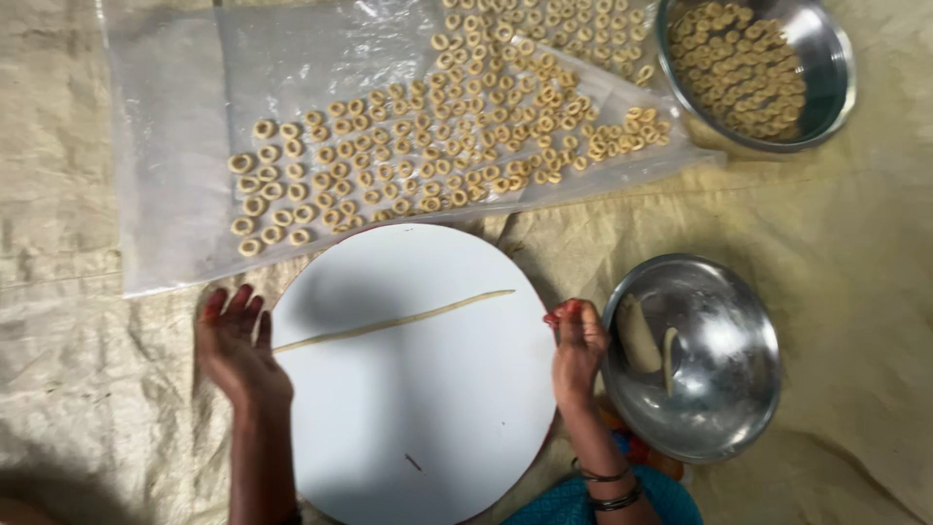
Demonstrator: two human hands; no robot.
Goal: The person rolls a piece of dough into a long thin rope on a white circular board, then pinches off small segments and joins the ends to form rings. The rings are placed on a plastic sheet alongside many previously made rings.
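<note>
two open hands flank the round white board [418, 408]: left hand [236, 348] and right hand [577, 345] at its edges, gripping nothing. thin dough rope [394, 321] lies across its far half.

A white round board [428, 389] carries a pale cream dough rope [394, 321], with tan dough rings [437, 146] on clear plastic sheet [165, 146] at twelve o'clock (shiny silver bowls [724, 389] at three), all over beige cloth [855, 224].
</note>
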